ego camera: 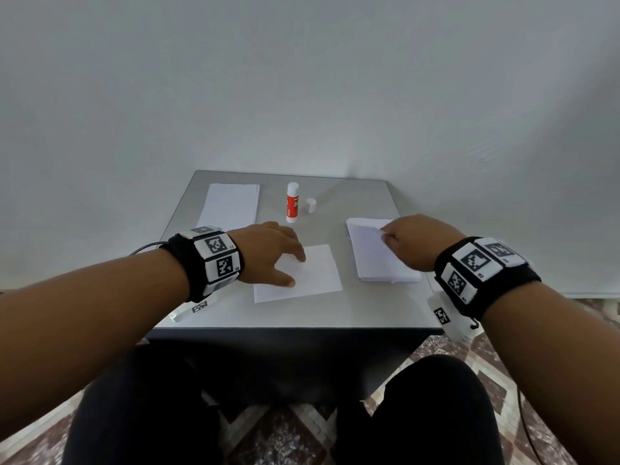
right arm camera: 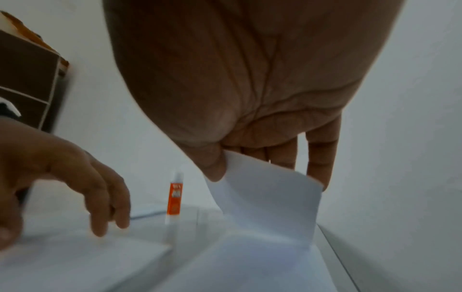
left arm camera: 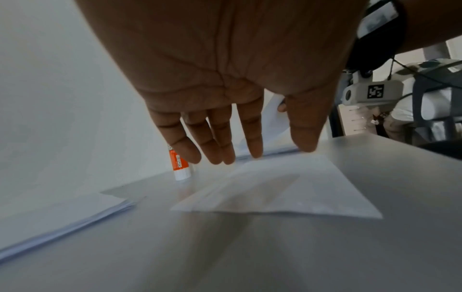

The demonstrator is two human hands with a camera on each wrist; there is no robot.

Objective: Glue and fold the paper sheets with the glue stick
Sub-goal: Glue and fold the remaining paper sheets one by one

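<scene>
A grey table [ego camera: 275, 317] stands against a white wall. The left hand [ego camera: 268, 253], fingers spread flat, rests on 1 folded sheet [ego camera: 315, 276]; the right hand [ego camera: 416, 243] pinches the top sheet [right arm camera: 270, 197] off the stack [ego camera: 375, 263]. Next it likely needs laying flat, then the uncapped glue stick [ego camera: 292, 203].

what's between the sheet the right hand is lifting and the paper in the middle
Nothing visible. The right hand pinches the top sheet of the right stack; only bare table separates it from the middle paper.

A grey worktop [ego camera: 352, 203] stands against a plain white wall [ego camera: 302, 78], over a patterned tiled floor [ego camera: 278, 431]; dark shelving [right arm camera: 27, 79] shows at one side.
</scene>
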